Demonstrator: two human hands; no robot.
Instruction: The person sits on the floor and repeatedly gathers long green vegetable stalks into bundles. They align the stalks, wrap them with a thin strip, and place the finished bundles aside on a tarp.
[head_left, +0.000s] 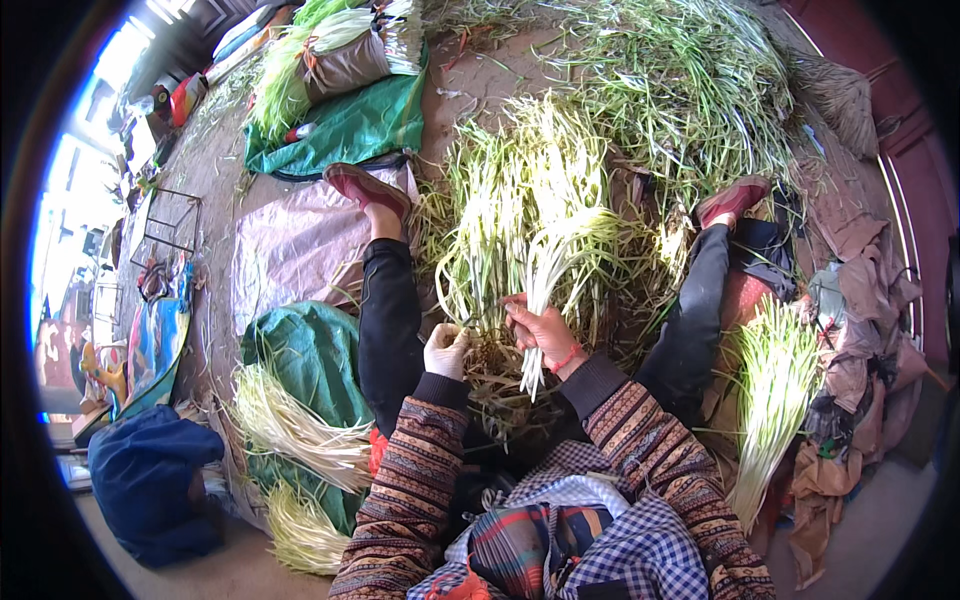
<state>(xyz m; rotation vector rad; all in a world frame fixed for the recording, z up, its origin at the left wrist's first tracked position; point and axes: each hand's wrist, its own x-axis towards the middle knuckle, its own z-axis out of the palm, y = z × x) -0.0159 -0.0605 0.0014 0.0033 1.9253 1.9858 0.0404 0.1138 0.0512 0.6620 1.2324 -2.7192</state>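
My right hand (544, 328), bare with a red cord at the wrist, is closed around a bunch of pale leafy stalks (541, 277), white ends pointing down toward me. Beside it on the left, my left hand (447, 349) wears a whitish glove, its thumb and forefinger curled near the lower ends of the pile; whether it pinches a stalk I cannot tell. Between my spread legs lies a large pile of yellow-green leafy stalks (491, 202). Dry brown leaf scraps (499, 375) lie beneath both hands.
Loose green leaves (697, 97) are heaped ahead on the right. A stalk bundle (776, 397) lies right of my leg; others (307, 427) rest on green sacking (307, 352) at left. A wrapped bundle (349, 64) sits on a green sack (360, 124). Pinkish sheeting (292, 240) lies left.
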